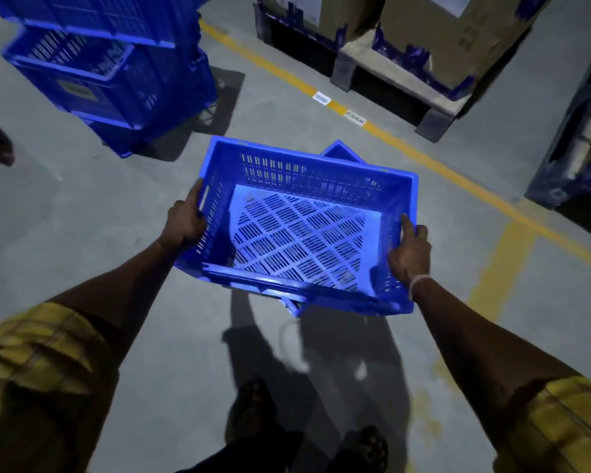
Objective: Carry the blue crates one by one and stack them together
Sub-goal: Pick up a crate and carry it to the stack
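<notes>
Carrying an empty blue perforated plastic crate [297,230] at about waist height, the person holds it out in front of the body, well clear of the grey concrete floor [82,233], with dark-sandalled feet [253,407] visible beneath. Nearest the camera, two forearms in rolled yellow checked sleeves [38,356] reach forward. The left hand [185,221] grips the crate's left end wall, thumb along the rim and fingers curled round the outside by the handle slot. The right hand [410,250] grips the right end wall, thumb laid over the rim and fingers wrapped outside; a pale band sits on that wrist. So the crate's long axis runs left to right between the two hands, its open top up and slightly tilted toward the camera. A corner of another blue crate [342,152] shows just behind and below the far wall, though how it lies is hidden.

Farther off, up and to the left, stands the stack of blue slotted crates [110,73]. It lies diagonally left of the carried crate, so the left hand is the nearer one and the load would probably have to swing leftward and rise to the stack's top. Beyond, a yellow floor line [287,76] runs past cardboard boxes on pallets [423,46].
</notes>
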A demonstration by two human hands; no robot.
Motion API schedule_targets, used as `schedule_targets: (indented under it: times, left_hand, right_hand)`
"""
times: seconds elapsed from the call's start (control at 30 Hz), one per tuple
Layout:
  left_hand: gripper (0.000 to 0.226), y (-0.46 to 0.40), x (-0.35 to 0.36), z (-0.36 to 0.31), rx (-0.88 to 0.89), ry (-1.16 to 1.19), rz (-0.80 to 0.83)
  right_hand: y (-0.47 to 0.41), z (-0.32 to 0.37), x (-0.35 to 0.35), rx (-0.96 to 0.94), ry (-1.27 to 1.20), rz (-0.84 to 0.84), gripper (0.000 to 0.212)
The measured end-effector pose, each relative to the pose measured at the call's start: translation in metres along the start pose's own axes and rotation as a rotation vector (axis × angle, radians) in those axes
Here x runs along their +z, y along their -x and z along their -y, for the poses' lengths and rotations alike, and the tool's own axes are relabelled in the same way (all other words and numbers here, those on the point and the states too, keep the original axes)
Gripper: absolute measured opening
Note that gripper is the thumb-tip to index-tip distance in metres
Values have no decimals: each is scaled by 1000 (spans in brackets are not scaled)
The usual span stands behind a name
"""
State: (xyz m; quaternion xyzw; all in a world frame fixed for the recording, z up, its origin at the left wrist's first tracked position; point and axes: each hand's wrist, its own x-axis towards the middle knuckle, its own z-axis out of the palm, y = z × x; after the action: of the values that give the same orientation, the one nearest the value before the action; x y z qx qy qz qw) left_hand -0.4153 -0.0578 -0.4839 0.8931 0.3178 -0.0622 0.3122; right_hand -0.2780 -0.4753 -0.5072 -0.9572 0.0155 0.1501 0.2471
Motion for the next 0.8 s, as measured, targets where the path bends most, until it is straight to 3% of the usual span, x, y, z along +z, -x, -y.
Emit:
schedule_targets:
  times: [0.17,0.33,0.8]
  left_hand:
    - [88,6,-19,-13,114,-48,-39]
    - [78,12,-59,-53,181,-79,-63]
    - [79,69,-223,-266,453,5,100]
  right_hand:
    - [10,3,-25,-31,6,-57,74]
    - [36,21,-99,-24,7,-66,73]
    - [146,57,-357,133,-139,-201,72]
